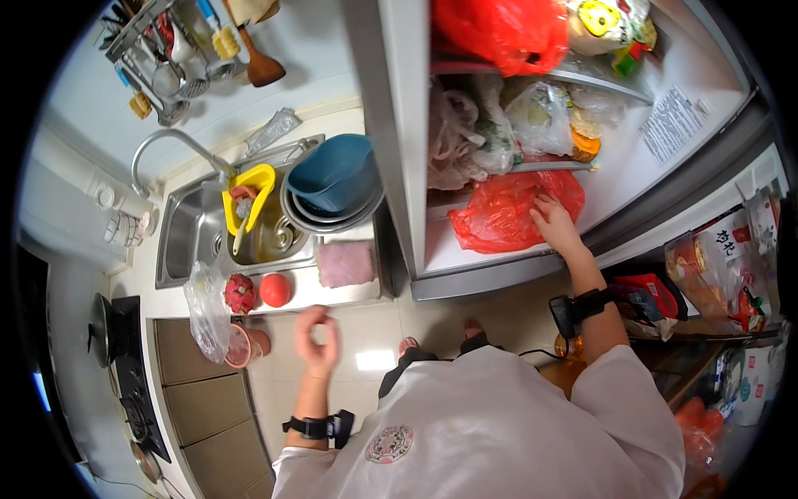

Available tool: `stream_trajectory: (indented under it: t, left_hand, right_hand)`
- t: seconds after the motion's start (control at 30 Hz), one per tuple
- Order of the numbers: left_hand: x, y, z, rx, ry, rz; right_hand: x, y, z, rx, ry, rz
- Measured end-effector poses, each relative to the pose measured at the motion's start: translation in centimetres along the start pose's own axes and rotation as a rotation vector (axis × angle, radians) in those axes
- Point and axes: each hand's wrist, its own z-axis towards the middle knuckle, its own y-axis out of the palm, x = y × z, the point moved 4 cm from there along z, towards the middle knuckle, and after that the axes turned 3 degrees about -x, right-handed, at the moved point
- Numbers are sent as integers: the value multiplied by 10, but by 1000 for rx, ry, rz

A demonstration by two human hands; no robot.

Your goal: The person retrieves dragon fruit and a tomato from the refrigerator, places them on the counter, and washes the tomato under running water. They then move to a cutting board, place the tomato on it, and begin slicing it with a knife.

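Note:
My right hand (pixel 553 219) lies against a red plastic bag (pixel 505 209) at the bottom of the open refrigerator. Its fingers are on the bag's surface; whether they grip the plastic is unclear, and the bag's contents are hidden. My left hand (pixel 317 337) hangs before the counter edge, fingers curled and thumb apart, holding nothing. Near it on the counter are a round red fruit or vegetable (pixel 275 290), a dragon fruit (pixel 240 294) and a clear plastic bag (pixel 209 315) drooping over the edge.
Filled bags (pixel 539 115) crowd the refrigerator shelf (pixel 548 166) above. Its open door (pixel 667 249) with loaded racks is at right. Left, a double sink (pixel 198 231) holds a yellow strainer (pixel 265 181) beside stacked basins (pixel 336 171). A pink bin (pixel 257 344) stands under the counter edge.

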Motion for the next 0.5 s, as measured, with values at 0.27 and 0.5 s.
stream_trajectory:
  t: [0.27, 0.5]
  left_hand:
    - [145, 235, 88, -685, 338, -212]
    - [86, 386, 106, -979, -59, 170]
  right_hand:
    - [64, -9, 19, 218, 37, -208]
    - [52, -36, 21, 277, -1, -192]
